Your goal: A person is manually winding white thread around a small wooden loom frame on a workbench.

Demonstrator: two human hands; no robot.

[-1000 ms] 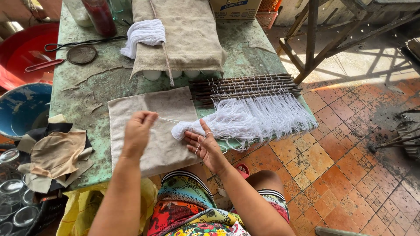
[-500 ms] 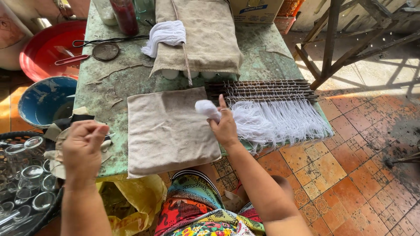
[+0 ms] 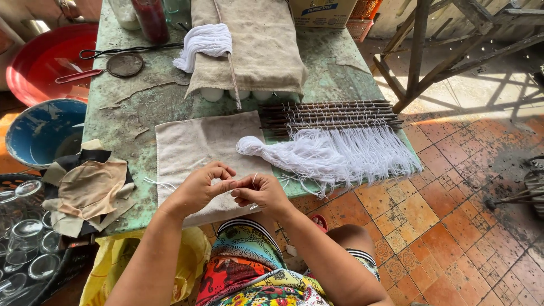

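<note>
My left hand (image 3: 199,188) and my right hand (image 3: 259,194) meet over the near edge of a beige cloth (image 3: 195,147) on the green table (image 3: 141,107). Their fingertips pinch a thin white thread (image 3: 254,179) between them. Just beyond, a bundle of white threads (image 3: 317,156) lies on the cloth and table, fanning out to the right. It hangs from a rack of dark sticks (image 3: 331,113).
A folded sackcloth (image 3: 260,45) with a white thread skein (image 3: 207,41) lies farther back. A red basin (image 3: 34,68), a blue bowl (image 3: 39,133), a small strainer (image 3: 122,64) and cloth scraps (image 3: 88,190) sit left. Glass jars (image 3: 22,238) stand lower left. Tiled floor lies right.
My right hand let go of the thread bundle's knotted end and drew back. My left hand came in from the left. Both now meet, pinching a thread.
</note>
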